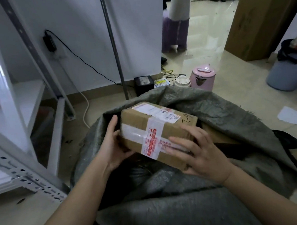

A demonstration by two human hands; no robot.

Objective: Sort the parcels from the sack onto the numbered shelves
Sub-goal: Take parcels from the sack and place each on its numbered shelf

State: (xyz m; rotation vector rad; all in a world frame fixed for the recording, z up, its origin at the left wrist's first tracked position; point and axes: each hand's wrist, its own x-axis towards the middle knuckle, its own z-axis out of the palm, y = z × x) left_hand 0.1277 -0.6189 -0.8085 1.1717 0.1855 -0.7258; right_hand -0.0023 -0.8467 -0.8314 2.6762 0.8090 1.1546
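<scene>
A brown cardboard parcel [157,128] with a white shipping label and red-printed white tape is held just above the open grey sack [217,108]. My left hand [112,146] grips its left end, thumb along the near edge and fingers up the side. My right hand [198,153] holds its near right corner, fingers spread over the top and palm under the edge. Another brown parcel [219,135] lies in the sack behind my right hand. The white metal shelf unit [14,112] stands to my left; no shelf number shows.
A steel pole [113,42] rises behind the sack. A black box [143,84], a pink cooker [202,76] and cables sit by the wall. A person's legs [175,33] stand in the doorway. Large cartons [260,16] and a grey bin [286,76] are at right.
</scene>
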